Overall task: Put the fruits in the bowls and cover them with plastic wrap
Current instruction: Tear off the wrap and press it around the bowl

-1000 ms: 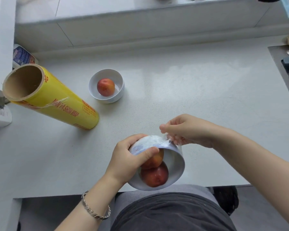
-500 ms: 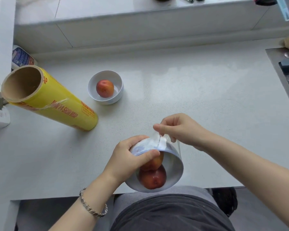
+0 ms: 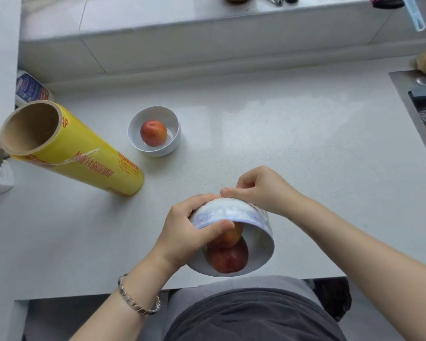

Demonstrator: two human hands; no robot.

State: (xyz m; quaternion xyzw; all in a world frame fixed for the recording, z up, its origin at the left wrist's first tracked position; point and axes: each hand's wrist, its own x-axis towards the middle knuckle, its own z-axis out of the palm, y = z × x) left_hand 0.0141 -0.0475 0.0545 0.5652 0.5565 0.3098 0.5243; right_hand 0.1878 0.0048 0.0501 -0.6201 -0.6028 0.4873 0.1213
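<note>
Right hand (image 3: 258, 190) has dropped from its lifted pull onto the tilted near bowl (image 3: 260, 247), fingers curled, pinching plastic wrap (image 3: 231, 212) against the outer wall. Left hand (image 3: 190, 232) grips the same bowl, thumb over the rim, two fruits (image 3: 229, 258) just under the thumb. Bowl sits at the front edge of the bench (image 3: 293, 148). Beyond the fingers: far bowl (image 3: 174, 141) holding one fruit (image 3: 153, 133). Yellow wrap roll (image 3: 89, 161) lies to their left.

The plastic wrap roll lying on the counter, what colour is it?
The roll is yellow with red lettering; the head view shows it best.
</note>
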